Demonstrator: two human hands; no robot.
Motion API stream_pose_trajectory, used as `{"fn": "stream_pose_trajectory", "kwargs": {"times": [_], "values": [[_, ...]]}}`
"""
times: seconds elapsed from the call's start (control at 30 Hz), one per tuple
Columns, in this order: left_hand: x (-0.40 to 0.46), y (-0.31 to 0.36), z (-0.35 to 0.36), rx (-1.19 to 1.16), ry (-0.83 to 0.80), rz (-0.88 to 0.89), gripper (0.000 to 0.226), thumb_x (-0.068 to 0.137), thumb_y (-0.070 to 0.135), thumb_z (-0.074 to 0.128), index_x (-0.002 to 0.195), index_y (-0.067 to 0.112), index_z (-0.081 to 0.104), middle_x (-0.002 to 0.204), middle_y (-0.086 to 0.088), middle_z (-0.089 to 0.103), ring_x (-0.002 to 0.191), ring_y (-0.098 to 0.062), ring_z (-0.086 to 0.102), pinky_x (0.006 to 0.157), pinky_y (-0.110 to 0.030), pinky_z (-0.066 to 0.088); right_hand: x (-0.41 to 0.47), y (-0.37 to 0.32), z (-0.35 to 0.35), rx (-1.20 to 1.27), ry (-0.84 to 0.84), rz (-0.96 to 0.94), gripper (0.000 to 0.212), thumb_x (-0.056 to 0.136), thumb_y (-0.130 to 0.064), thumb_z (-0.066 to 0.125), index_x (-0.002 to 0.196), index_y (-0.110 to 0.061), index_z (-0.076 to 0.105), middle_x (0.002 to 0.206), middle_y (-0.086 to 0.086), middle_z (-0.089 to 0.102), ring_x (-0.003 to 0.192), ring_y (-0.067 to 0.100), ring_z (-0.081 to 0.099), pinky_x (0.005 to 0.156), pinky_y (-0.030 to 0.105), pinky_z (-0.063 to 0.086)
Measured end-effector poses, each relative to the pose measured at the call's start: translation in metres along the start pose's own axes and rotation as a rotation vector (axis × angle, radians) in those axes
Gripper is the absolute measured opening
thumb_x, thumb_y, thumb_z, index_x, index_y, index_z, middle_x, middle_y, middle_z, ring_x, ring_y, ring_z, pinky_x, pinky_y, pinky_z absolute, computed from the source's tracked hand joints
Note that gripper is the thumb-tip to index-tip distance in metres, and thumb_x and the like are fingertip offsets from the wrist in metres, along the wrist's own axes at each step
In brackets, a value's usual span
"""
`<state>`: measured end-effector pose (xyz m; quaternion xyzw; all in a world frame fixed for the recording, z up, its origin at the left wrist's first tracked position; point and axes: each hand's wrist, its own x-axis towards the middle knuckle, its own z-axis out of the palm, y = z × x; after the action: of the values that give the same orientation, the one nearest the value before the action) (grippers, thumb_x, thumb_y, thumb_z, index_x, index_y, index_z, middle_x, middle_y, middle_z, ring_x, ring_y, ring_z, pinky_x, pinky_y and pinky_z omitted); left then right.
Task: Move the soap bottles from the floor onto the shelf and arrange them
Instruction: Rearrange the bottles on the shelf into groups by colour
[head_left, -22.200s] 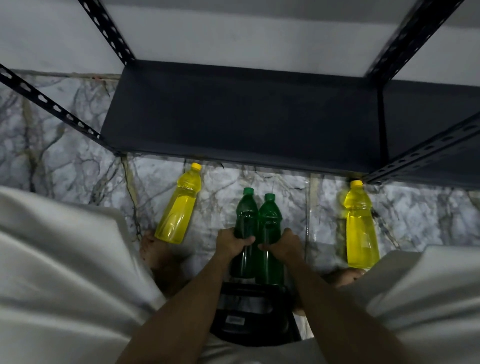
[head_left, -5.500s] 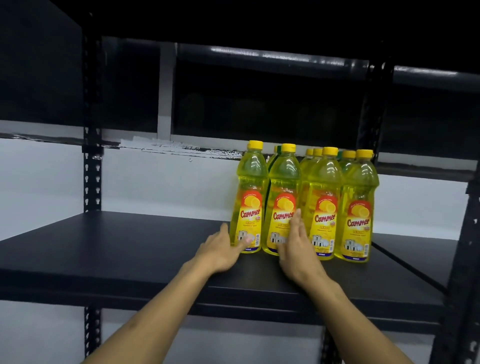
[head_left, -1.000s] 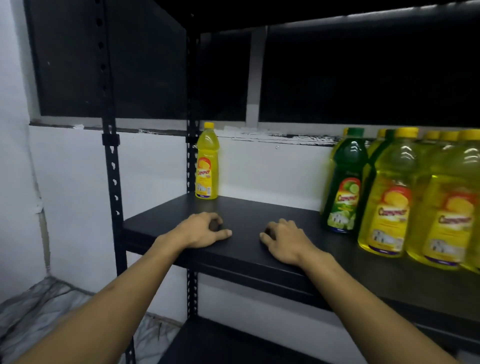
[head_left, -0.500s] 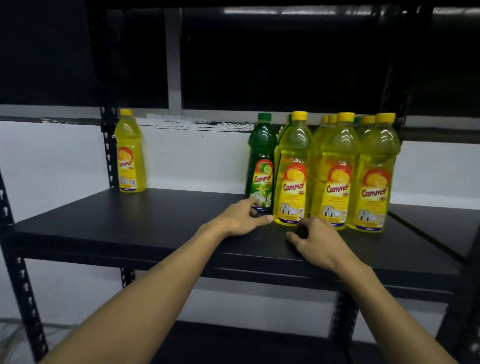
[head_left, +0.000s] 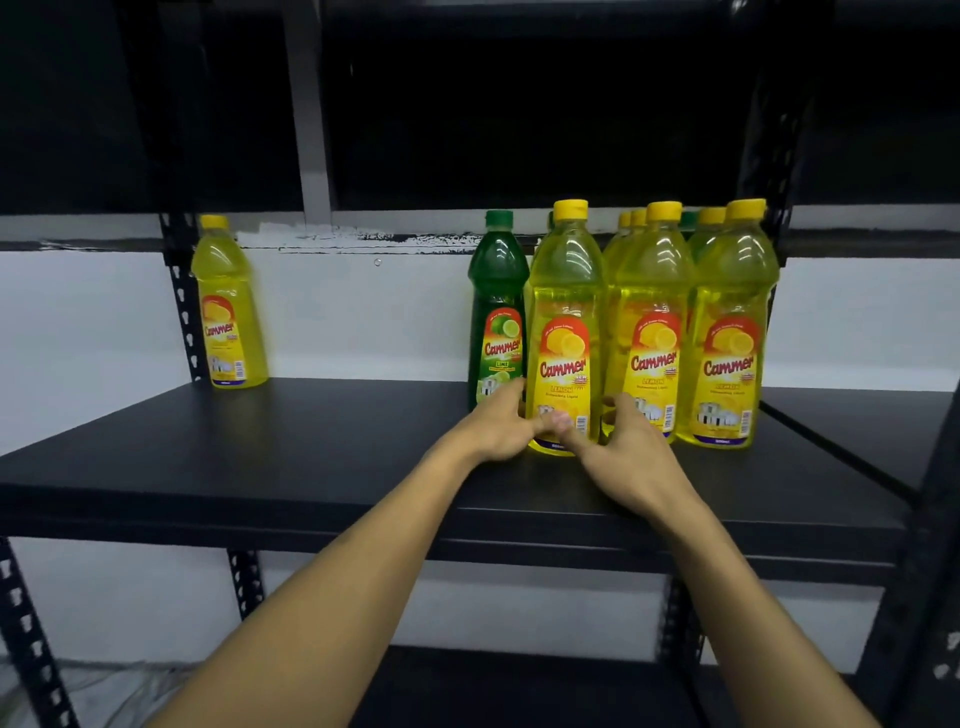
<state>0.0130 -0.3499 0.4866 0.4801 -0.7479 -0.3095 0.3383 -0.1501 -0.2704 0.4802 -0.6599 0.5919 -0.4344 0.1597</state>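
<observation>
Head view, looking at a black shelf (head_left: 322, 457) at chest level. Both forearms extended forward over the front edge, bare, angled inward toward one point. Left hand (head_left: 496, 426) at the lower left side of the front yellow bottle (head_left: 563, 332), fingers curled round its base, thumb across the lower label. Right hand (head_left: 621, 441) at the lower right side of the same bottle, fingers curled behind it, thumb meeting the left thumb in front. Bottle gripped between both hands, upright, base on the shelf board.

Green bottle (head_left: 497, 312) just beside it on the left, upright, set slightly further back, touching or nearly touching; cannot tell which. More yellow bottles (head_left: 727, 332) packed tight on the right, upright, labels facing forward, further caps showing in a row behind. Single yellow bottle (head_left: 228, 306) standing well apart at the far left rear corner, next to the perforated upright post (head_left: 182, 312). White wall (head_left: 363, 322) behind the shelf. Lower shelf board (head_left: 519, 686) visible beneath, dark.
</observation>
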Motion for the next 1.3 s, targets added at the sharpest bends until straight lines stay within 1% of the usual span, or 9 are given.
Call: {"fn": "stream_pose_trajectory", "kwargs": {"times": [0.13,0.2,0.27,0.37,0.5,0.67,0.93,1.1,1.3], "values": [[-0.027,-0.002,-0.007,0.01,-0.033,0.054,0.08,0.078,0.068,0.069,0.146,0.036,0.042,0.146,0.007,0.054,0.136,-0.016,0.049,0.114,-0.05,0.039,0.0,-0.009,-0.003,0.177,-0.026,0.006,0.084,0.087,-0.055,0.071,0.151,-0.019,0.032,0.143,0.0,0.053,0.123,0.017,0.053,0.1,0.035,0.046],[-0.041,-0.004,-0.013,0.008,-0.037,0.058,0.091,0.067,0.08,0.069,0.145,0.041,0.041,0.144,0.012,0.055,0.134,-0.012,0.051,0.113,-0.048,0.042,-0.001,-0.019,-0.001,0.264,-0.015,-0.021,0.075,0.088,-0.053,0.069,0.148,-0.021,0.036,0.138,-0.006,0.053,0.122,0.012,0.053,0.099,0.031,0.047],[-0.053,-0.004,-0.019,0.036,-0.041,0.061,0.094,0.064,0.084,0.067,0.144,0.042,0.041,0.142,0.013,0.057,0.132,-0.011,0.053,0.112,-0.047,0.043,0.0,-0.031,0.005,0.368,-0.003,-0.06,0.055,0.088,-0.05,0.07,0.131,-0.027,0.044,0.12,-0.015,0.057,0.104,0.001,0.057,0.083,0.022,0.048],[-0.074,-0.006,-0.037,0.185,-0.061,0.038,0.082,0.079,0.076,0.062,0.148,0.041,0.036,0.146,0.009,0.055,0.133,-0.013,0.053,0.113,-0.043,0.041,0.003,-0.045,0.024,0.519,-0.005,-0.08,0.056,0.083,-0.05,0.075,0.128,-0.027,0.05,0.114,-0.012,0.067,0.103,0.004,0.065,0.076,0.022,0.052],[-0.103,-0.033,-0.086,0.594,-0.076,-0.095,0.065,0.095,0.067,0.044,0.151,0.034,0.036,0.154,0.0,0.046,0.138,-0.023,0.044,0.113,-0.049,0.037,0.011,-0.06,0.052,0.563,-0.086,-0.102,0.061,0.076,-0.055,0.076,0.126,-0.033,0.049,0.113,-0.012,0.067,0.099,0.004,0.067,0.077,0.026,0.055],[-0.133,-0.078,-0.161,0.776,0.031,-0.289,0.063,0.093,0.075,0.03,0.146,0.043,0.04,0.156,0.009,0.042,0.141,-0.024,0.039,0.114,-0.047,0.032,0.029,-0.087,0.086,0.575,-0.204,-0.129,0.055,0.08,-0.044,0.078,0.126,-0.027,0.051,0.11,-0.009,0.07,0.094,0.004,0.069,0.07,0.021,0.056],[-0.167,-0.142,-0.27,0.651,0.18,-0.572,0.058,0.102,0.059,0.037,0.153,0.032,0.037,0.161,0.003,0.036,0.147,-0.022,0.034,0.12,-0.038,0.025,0.055,-0.137,0.167,0.53,-0.32,-0.156,0.055,0.092,-0.045,0.069,0.128,-0.018,0.037,0.115,-0.003,0.063,0.099,0.013,0.066,0.075,0.027,0.055],[-0.172,-0.167,-0.302,0.701,0.284,-0.662,0.064,0.1,0.064,0.035,0.154,0.03,0.037,0.162,0.001,0.033,0.148,-0.023,0.031,0.12,-0.046,0.025,0.067,-0.17,0.215,0.529,-0.406,-0.202,0.05,0.096,-0.04,0.065,0.125,-0.02,0.03,0.108,-0.01,0.057,0.096,0.008,0.063,0.079,0.028,0.053],[-0.168,-0.175,-0.299,0.789,0.28,-0.712,0.069,0.099,0.067,0.025,0.159,0.032,0.024,0.168,-0.001,0.014,0.156,-0.021,0.008,0.124,-0.052,0.004,0.086,-0.21,0.275,0.527,-0.461,-0.243,0.061,0.093,-0.038,0.069,0.133,-0.017,0.027,0.129,0.002,0.057,0.109,0.018,0.063,0.087,0.036,0.057]]}}
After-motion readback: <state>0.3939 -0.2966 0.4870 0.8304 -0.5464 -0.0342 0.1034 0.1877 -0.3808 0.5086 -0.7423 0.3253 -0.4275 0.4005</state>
